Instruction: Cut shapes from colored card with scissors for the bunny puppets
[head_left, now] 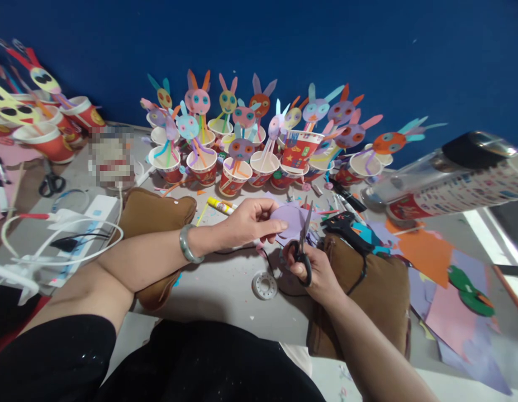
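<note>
Pinched between the thumb and fingers of my left hand (259, 219) is a piece of purple paper (293, 219) with a rounded outline. My right hand (315, 271) grips a pair of scissors (303, 234) by the black handles. The scissors' blades point up and away from me, at the right edge of the purple paper. From this angle I cannot tell how far the blades are apart. Both hands are above the table, in front of rows of paper cups (236, 177) that hold paper rabbit faces (241, 151).
Brown cushions (367, 290) lie beneath both forearms. A white tape roll (265, 285) rests near my right hand. A yellow glue stick (220, 205) and a black glue gun (345, 223) lie beyond. Coloured paper (424, 257) and a clear tube (422, 173) are right; a power strip (89, 234) is left.
</note>
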Tool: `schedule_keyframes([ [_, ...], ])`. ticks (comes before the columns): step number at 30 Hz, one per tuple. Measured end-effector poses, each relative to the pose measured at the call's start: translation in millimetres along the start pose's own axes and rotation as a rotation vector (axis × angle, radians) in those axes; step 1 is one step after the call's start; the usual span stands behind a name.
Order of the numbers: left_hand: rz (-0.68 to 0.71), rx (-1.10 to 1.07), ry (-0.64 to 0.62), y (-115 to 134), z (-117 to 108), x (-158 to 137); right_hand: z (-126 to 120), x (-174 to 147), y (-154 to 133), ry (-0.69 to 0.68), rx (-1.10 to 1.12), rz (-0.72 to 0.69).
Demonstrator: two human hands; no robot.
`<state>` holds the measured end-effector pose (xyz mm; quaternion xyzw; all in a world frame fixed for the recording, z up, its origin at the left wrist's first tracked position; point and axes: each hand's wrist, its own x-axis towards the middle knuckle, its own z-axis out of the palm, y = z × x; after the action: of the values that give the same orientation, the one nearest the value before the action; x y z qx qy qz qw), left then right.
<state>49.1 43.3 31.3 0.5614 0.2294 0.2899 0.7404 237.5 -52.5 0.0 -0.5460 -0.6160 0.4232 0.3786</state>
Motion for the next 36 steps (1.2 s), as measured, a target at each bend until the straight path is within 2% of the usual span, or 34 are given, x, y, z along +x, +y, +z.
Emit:
schedule_keyframes([
  [16, -0.002, 0.032, 0.022, 2.2, -0.6, -0.4, -0.6, -0.4, -1.1, 0.005, -0.007, 0.006],
  [36, 0.068, 0.051, 0.038, 4.7, -1.6, 1.7, -2.1, -0.9, 1.9, -0.003, -0.009, 0.010],
])
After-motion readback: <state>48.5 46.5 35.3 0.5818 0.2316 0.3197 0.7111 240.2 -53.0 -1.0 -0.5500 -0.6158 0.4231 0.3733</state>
